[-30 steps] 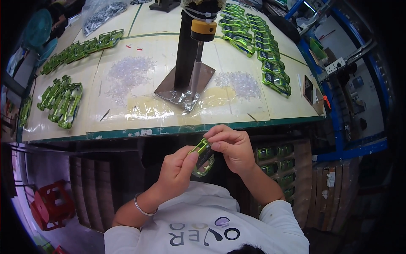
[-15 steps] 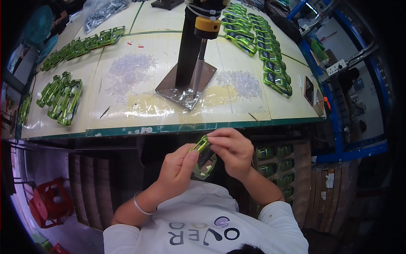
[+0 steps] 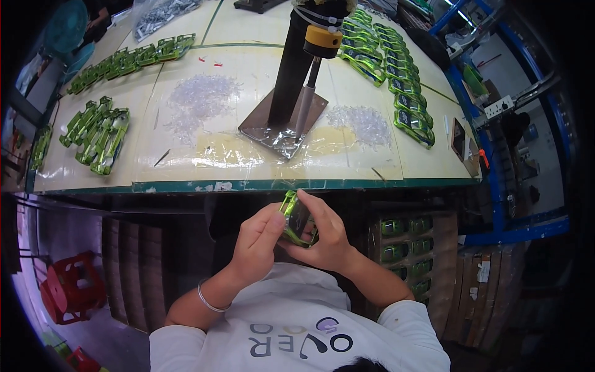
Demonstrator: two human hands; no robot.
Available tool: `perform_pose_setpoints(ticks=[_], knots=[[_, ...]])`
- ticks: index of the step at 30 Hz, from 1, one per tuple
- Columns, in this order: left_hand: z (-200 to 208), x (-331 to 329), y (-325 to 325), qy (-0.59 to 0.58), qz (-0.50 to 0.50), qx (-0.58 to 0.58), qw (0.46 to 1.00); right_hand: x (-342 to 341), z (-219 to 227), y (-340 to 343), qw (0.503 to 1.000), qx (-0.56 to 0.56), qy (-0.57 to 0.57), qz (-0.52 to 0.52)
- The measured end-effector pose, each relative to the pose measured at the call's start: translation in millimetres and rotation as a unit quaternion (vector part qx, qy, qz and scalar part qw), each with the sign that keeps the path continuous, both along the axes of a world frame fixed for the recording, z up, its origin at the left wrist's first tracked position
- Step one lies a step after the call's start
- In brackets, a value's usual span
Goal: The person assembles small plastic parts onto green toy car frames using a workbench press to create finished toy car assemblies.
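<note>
Between my two hands, just off the table's near edge, is a green plastic frame part (image 3: 297,220) with a dark inside. My left hand (image 3: 257,239) grips its left side, thumb along the rim. My right hand (image 3: 325,235) wraps the right side, with fingers up at its top end and the thumb low. The hands cover much of the part, so its full shape does not show. Beyond it on the table, a black post on a metal base plate (image 3: 254,127) carries an upright electric screwdriver (image 3: 304,115).
Small clear plastic pieces lie in a left heap (image 3: 201,102) and a right heap (image 3: 362,124). Similar green parts stand at left (image 3: 102,133) and in rows at right (image 3: 412,127). A box of green parts (image 3: 406,248) sits below right; a red stool (image 3: 74,288) stands lower left.
My right hand has shifted from pinching the part's top end to wrapping its right side. The part has turned more upright, and the view has swung slightly left.
</note>
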State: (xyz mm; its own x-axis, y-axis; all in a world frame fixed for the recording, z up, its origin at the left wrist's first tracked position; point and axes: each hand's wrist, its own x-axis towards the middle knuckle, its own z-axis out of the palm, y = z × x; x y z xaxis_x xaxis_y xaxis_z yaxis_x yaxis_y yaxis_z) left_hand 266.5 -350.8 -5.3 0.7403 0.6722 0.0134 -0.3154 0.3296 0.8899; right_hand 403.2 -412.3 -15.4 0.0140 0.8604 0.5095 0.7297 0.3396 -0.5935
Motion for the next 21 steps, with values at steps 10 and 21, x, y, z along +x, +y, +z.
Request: perform_pose_setpoints(ticks=[10,21], knots=[[-0.5,-7.4,2.5,-0.012,-0.015,-0.009,1.000,-0.6,-8.2,2.0,0.996,0.077,-0.035,0.004],[-10.6,-3.9,33.7,0.010,-0.022,0.342,0.939,3.2,-6.9,-6.8,0.985,0.078,0.057,0.146]])
